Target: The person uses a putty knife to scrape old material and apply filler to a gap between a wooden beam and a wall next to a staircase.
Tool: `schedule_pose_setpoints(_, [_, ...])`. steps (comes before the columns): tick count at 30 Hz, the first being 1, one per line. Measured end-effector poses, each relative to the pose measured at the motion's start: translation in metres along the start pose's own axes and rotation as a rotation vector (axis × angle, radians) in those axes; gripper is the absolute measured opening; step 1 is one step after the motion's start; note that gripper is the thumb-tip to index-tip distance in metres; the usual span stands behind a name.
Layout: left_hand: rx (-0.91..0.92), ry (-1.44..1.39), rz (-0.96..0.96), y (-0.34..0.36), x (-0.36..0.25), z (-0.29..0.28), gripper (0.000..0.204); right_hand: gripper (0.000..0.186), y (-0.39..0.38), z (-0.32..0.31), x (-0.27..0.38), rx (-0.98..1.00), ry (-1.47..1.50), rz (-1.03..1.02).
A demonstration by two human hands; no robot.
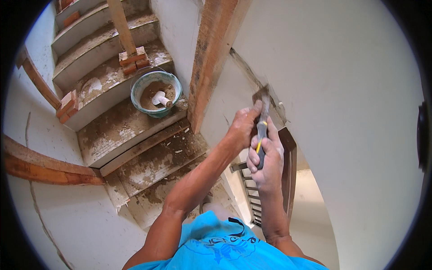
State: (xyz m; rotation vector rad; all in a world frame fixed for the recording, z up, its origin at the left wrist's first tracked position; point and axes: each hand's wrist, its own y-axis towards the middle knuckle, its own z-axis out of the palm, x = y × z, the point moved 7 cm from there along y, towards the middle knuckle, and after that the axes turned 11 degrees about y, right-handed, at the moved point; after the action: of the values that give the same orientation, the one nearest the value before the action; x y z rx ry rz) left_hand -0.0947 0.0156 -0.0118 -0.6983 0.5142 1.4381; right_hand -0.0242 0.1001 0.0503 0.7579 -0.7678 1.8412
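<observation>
My right hand point(265, 157) grips the grey and yellow handle of a scraper-like tool point(261, 139). Its metal blade reaches up to a long, rough groove point(246, 67) in the white wall point(328, 76). My left hand point(245, 123) is closed at the blade, just left of the handle, with its thumb along the metal; the fingers behind it are partly hidden. Pale dust coats my right hand. The blade's tip is at the groove's lower part; whether it is inside the groove I cannot tell.
Dirty curved steps point(112, 135) climb at left, bearing a bucket point(155, 113) with sandy mix and a white-bladed tool, brick stacks point(67, 105) and a wooden post point(121, 27). Timber point(204, 72) runs beside the groove. A curved board point(54, 171) crosses the left wall; a railing point(252, 198) is below.
</observation>
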Motion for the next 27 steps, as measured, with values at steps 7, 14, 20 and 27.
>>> schedule_pose_setpoints(7, [-0.004,0.024,0.002,-0.003,-0.002,0.003,0.038,0.062,-0.002,-0.001,-0.001,-0.025,0.013,0.002])
schedule_pose_setpoints(14, [-0.064,0.010,0.032,0.015,-0.027,-0.005,0.037,0.062,0.025,0.014,0.005,0.085,0.016,0.023])
schedule_pose_setpoints(20, [-0.063,0.076,0.025,0.010,-0.008,-0.007,0.040,0.063,0.009,0.005,-0.002,0.003,0.012,0.010])
schedule_pose_setpoints(27, [-0.095,0.190,0.133,0.011,-0.059,-0.012,0.042,0.062,0.041,0.031,0.001,0.067,0.051,0.041])
